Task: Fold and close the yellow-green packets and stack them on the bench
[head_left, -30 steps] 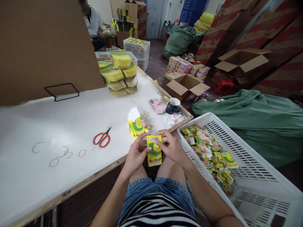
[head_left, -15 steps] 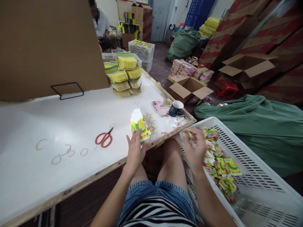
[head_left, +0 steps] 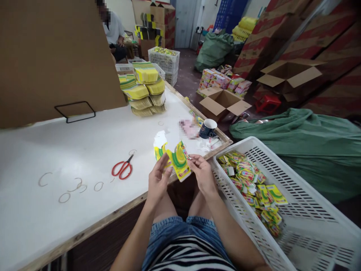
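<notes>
Over the table's front edge, my right hand (head_left: 203,176) pinches a yellow-and-green printed packet (head_left: 179,162) at its right edge, between thumb and fingers. Close by on the left, my left hand (head_left: 158,180) has its fingers stretched out and its thumb apart, beside the packet's left edge. Behind those fingers lie more yellow-and-green printed pieces (head_left: 159,151) with a white piece (head_left: 160,138) above them, partly hidden. To my right stands a white slotted plastic crate (head_left: 255,145) holding many small yellow-and-green packets (head_left: 244,171).
Red-handled scissors (head_left: 122,169) and several rubber bands (head_left: 64,197) lie on the white table (head_left: 93,150). Bundled yellow-green cards (head_left: 145,90) are stacked at the back. A dark mug (head_left: 208,128) stands near the right corner. An open carton (head_left: 224,101) sits beyond; a person (head_left: 115,32) sits far back.
My right hand has moved left from over the crate to the table edge and now holds a packet. My left hand has shifted slightly left, off the printed pieces it touched.
</notes>
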Available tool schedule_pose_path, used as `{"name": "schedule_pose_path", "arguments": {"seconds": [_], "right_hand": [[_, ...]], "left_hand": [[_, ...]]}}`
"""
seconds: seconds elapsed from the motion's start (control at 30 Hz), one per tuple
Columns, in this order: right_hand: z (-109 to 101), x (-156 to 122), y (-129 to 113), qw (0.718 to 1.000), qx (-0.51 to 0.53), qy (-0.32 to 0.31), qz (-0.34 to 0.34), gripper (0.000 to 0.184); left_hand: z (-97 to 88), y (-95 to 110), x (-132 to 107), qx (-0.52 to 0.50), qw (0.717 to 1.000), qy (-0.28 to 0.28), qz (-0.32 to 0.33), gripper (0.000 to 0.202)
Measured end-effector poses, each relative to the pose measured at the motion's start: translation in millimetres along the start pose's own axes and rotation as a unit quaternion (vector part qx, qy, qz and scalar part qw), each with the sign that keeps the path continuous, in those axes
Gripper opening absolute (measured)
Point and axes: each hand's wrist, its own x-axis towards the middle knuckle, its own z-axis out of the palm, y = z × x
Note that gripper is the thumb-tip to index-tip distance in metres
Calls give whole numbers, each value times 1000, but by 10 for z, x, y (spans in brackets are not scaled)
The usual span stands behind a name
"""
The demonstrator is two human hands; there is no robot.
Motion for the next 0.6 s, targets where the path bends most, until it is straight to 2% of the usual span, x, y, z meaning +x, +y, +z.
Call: {"name": "schedule_pose_path", "arguments": {"seconds": [0.07,0.13,0.23,0.37,0.5,0.6], "right_hand": [[-9,-171,-68,996,76,-9,35,33],[3,-303,-114,991,114,-21,67,31],[12,-412,-167,989,114,-39,83,31],[-6,-478,-243,996,57,-42,58,31],[-10,-530,-260,998,-2,-43,45,28],[-12,-550,-218,998,-65,-2,-4,28]], "left_hand": [[55,41,-2,-135,986,-84,-53,57],[102,69,-18,-223,960,-145,-89,55],[132,96,-59,-280,938,-169,-116,50],[138,83,-93,-264,945,-143,-127,48],[197,29,-103,-219,964,-55,-137,42],[258,45,-140,-162,980,-3,-116,43]]}}
